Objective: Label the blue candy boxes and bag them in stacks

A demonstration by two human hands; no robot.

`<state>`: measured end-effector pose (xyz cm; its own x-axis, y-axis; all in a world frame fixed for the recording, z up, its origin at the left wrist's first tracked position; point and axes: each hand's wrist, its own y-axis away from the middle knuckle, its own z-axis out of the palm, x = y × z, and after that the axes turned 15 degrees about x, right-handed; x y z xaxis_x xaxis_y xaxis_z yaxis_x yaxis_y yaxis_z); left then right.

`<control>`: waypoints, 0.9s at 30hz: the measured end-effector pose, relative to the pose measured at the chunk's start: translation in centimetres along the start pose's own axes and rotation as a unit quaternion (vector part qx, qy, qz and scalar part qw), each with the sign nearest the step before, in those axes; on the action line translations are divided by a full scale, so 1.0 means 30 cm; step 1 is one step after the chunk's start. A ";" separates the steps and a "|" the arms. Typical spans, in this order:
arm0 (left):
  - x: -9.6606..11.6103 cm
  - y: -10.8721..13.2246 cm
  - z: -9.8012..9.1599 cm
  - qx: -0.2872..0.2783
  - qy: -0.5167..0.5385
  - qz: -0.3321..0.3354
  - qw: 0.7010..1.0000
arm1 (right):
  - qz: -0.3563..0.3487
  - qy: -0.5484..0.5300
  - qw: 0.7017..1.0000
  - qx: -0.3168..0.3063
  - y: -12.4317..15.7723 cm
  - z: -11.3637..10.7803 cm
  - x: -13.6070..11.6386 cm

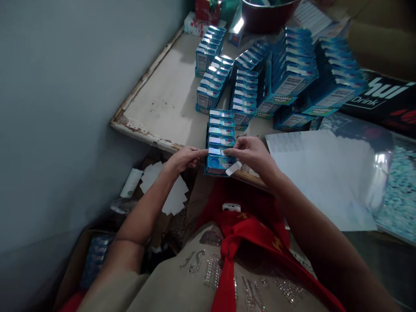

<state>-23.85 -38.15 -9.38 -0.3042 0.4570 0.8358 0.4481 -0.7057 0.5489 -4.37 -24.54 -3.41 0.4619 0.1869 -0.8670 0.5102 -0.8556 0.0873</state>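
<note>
At the table's front edge stands a display tray of small blue boxes (221, 123), packed in a row with their top edges facing up. A white label (216, 151) lies along the top of the nearest row. My left hand (186, 158) reaches in from the left, index fingertip touching the label's left end, the other fingers curled with nothing seen in them. From the right, my right hand (251, 152) pinches the label's other end between thumb and finger. Below those fingers a small white paper strip (233, 168) hangs, tilted; what holds it is hidden.
Several more trays of blue boxes (211, 89) stand behind, some stacked at the right. White sheets (312, 173) lie to the right beside a clear plastic bag (383, 156). A dark red basin (266, 17) sits at the back. A wall (65, 108) rises at the left.
</note>
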 end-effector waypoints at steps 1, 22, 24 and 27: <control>-0.022 -0.007 0.006 0.001 0.003 -0.009 1.000 | 0.011 -0.033 0.999 -0.004 -0.001 -0.008 -0.001; 0.100 0.370 0.143 0.198 -0.001 0.311 0.930 | 0.009 -0.211 0.977 -0.019 0.063 -0.061 -0.142; 0.120 0.369 0.109 0.193 -0.049 0.318 0.927 | 0.022 -0.215 0.976 -0.014 0.066 -0.057 -0.121; 0.152 0.365 0.076 0.186 -0.098 0.321 0.923 | 0.012 -0.206 0.978 0.012 0.076 -0.035 -0.097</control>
<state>-18.42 -42.56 0.47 0.2675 0.1239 0.9556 0.7523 -0.6465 -0.1267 -3.79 -26.53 -0.18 0.1389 -0.0392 -0.9895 0.4830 -0.8696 0.1023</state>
